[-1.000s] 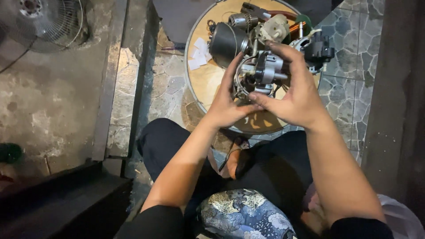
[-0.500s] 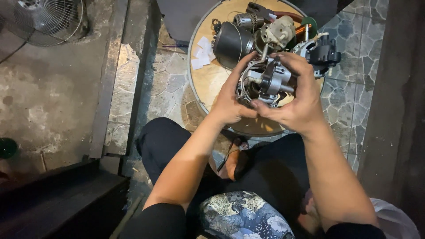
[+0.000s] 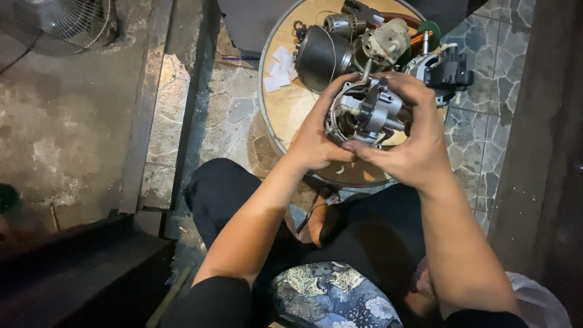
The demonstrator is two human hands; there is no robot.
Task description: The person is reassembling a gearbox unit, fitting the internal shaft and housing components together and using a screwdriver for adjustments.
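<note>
Fingers of left hand (image 3: 316, 136): curled around the left side of the fan motor (image 3: 364, 112), thumb pressed under its lower edge at about 6 o'clock, fingertips hooked over the top at 11 o'clock.
Fingers of right hand (image 3: 419, 136): wrapped over the right and upper side of the same motor, thumb meeting the left thumb beneath it; both hands clamp the motor between them.
Fan motor: a grey metal body with a round wire-ringed frame and a short shaft, held just above the near half of the desk (image 3: 285, 115), at about 1 o'clock in the view.
Floor fan (image 3: 57, 24): wire-guarded, standing on the concrete at 10 o'clock, well apart from the hands.
Paper scraps (image 3: 278, 70): small white pieces lying on the round wooden desk at its left part, just left of the dark housing.
Dark housing (image 3: 322, 54): a rounded black shell resting on the desk at 12 o'clock from the left hand, just beyond the held motor.
Beige gear part (image 3: 388, 42): sitting right of the housing, touching other loose parts.
Black plastic part (image 3: 449, 70): at the desk's right rim, just past the right hand's knuckles.
Patterned cloth (image 3: 331, 294): blue and white, on the lap at 6 o'clock.
</note>
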